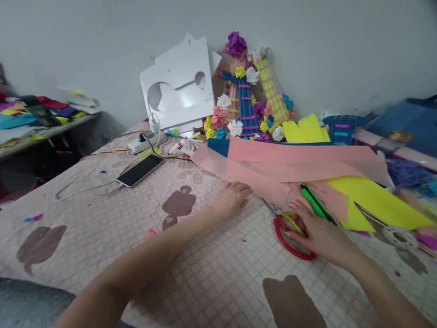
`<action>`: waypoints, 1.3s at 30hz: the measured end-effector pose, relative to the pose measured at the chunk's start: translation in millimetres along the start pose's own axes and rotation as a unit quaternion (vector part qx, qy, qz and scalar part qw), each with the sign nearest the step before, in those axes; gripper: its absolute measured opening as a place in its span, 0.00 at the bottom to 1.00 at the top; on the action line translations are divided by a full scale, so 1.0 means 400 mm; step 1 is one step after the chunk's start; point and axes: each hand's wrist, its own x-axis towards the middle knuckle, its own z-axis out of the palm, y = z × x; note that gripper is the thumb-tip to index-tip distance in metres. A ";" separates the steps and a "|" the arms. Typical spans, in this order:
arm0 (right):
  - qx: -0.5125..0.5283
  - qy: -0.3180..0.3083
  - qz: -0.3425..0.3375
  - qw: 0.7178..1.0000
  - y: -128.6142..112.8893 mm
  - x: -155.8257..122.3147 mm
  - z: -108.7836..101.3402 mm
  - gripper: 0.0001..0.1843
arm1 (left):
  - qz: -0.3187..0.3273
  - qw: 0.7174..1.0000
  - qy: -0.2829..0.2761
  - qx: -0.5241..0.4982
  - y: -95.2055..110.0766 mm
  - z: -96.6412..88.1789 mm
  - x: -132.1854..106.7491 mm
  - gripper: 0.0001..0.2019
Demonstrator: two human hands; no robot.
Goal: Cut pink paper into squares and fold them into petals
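My right hand (316,233) is closed around a pair of scissors (297,252) with red handles and yellow inside the loops, low over the table. Their metal blades point up and left, towards pink paper (270,166). My left hand (231,200) rests at the near edge of that paper. Its fingers are loosely bent and apart from the thumb, with nothing visible between them. Just beyond my right hand lies a green and black cutter-like tool (318,205). Yellow paper (380,201) lies to its right, partly under the pink sheets.
A phone (140,171) with a cable lies left, near a white power strip (145,142). Crepe-paper flowers and decorated guitar-like shapes (246,103) lean against the wall beside a white cut-out board (182,86). A cardboard strip (402,238) and paper scraps lie at right.
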 end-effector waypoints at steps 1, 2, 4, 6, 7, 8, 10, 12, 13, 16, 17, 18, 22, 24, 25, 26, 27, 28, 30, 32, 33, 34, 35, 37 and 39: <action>0.011 0.005 -0.002 1.000 0.001 -0.001 0.004 0.18 | 0.007 0.999 -0.014 0.033 0.004 0.007 0.027 0.17; 0.019 0.010 -0.002 1.000 0.000 -0.001 0.006 0.20 | 0.010 0.999 -0.018 0.040 0.008 0.014 0.052 0.18; 0.027 0.015 -0.001 1.000 -0.006 0.002 0.006 0.22 | 0.014 0.998 -0.022 0.050 0.018 0.026 0.092 0.16; 0.021 0.015 -0.001 1.000 -0.013 0.005 0.003 0.21 | 0.018 0.998 -0.020 0.052 0.024 0.032 0.115 0.12; 0.019 0.009 -0.003 1.000 -0.015 0.007 0.002 0.19 | 0.021 0.998 -0.018 0.055 0.026 0.034 0.121 0.11; 0.019 0.003 -0.006 1.000 -0.016 0.007 0.000 0.18 | 0.023 0.998 -0.015 0.057 0.025 0.034 0.123 0.11; 0.021 -0.006 -0.011 1.000 -0.015 0.006 -0.004 0.16 | 0.021 0.998 -0.007 0.058 0.020 0.032 0.119 0.10; 0.018 -0.008 -0.013 1.000 -0.013 0.000 -0.007 0.15 | 0.007 0.998 0.007 0.054 0.009 0.024 0.106 0.10; 0.013 -0.009 -0.011 1.000 -0.013 -0.003 -0.009 0.14 | -0.005 0.999 0.017 0.050 0.003 0.017 0.097 0.09; -0.005 -0.012 0.001 1.000 -0.014 -0.012 -0.011 0.12 | -0.038 0.997 0.053 0.033 -0.016 -0.011 0.051 0.08; -0.012 -0.009 0.007 1.000 -0.015 -0.013 -0.011 0.12 | -0.043 0.997 0.066 0.023 -0.020 -0.022 0.030 0.08; -0.019 -0.004 0.010 1.000 -0.017 -0.014 -0.011 0.12 | -0.040 0.996 0.079 0.007 -0.023 -0.034 0.006 0.08; -0.033 0.008 0.013 0.999 -0.027 -0.013 -0.011 0.12 | 0.039 0.981 0.131 -0.139 -0.021 -0.072 -0.105 0.08; -0.034 0.007 0.017 0.999 -0.031 -0.013 -0.013 0.11 | 0.068 0.976 0.108 -0.175 -0.020 -0.082 -0.154 0.07; -0.035 0.007 0.021 0.999 -0.032 -0.014 -0.015 0.11 | 0.077 0.976 0.089 -0.185 -0.020 -0.084 -0.173 0.07; -0.037 0.009 0.024 0.999 -0.032 -0.015 -0.016 0.11 | 0.081 0.976 0.071 -0.189 -0.021 -0.084 -0.187 0.06; -0.039 0.012 0.024 0.999 -0.031 -0.017 -0.018 0.12 | 0.083 0.976 0.055 -0.192 -0.022 -0.083 -0.196 0.06; -0.043 0.019 0.017 0.999 -0.031 -0.019 -0.019 0.13 | 0.082 0.977 0.043 -0.192 -0.024 -0.081 -0.200 0.05; -0.050 0.044 -0.008 0.998 -0.031 -0.022 -0.022 0.17 | 0.077 0.979 0.033 -0.184 -0.024 -0.075 -0.199 0.05; -0.042 0.067 -0.035 0.996 -0.036 -0.023 -0.024 0.18 | 0.079 0.983 0.031 -0.165 -0.020 -0.072 -0.194 0.07; -0.028 0.070 -0.050 0.996 -0.041 -0.023 -0.024 0.18 | 0.085 0.984 0.028 -0.152 -0.017 -0.072 -0.191 0.08; -0.009 0.067 -0.068 0.995 -0.047 -0.022 -0.023 0.17 | 0.094 0.986 0.022 -0.138 -0.012 -0.074 -0.190 0.08; 0.013 0.060 -0.088 0.994 -0.055 -0.021 -0.022 0.17 | 0.105 0.987 0.013 -0.123 -0.007 -0.077 -0.190 0.09; 0.050 0.046 -0.132 0.989 -0.070 -0.019 -0.017 0.17 | 0.123 0.988 -0.012 -0.095 0.003 -0.087 -0.192 0.08; 0.067 0.049 -0.163 0.983 -0.084 -0.019 -0.008 0.18 | 0.127 0.988 -0.029 -0.087 0.009 -0.095 -0.194 0.09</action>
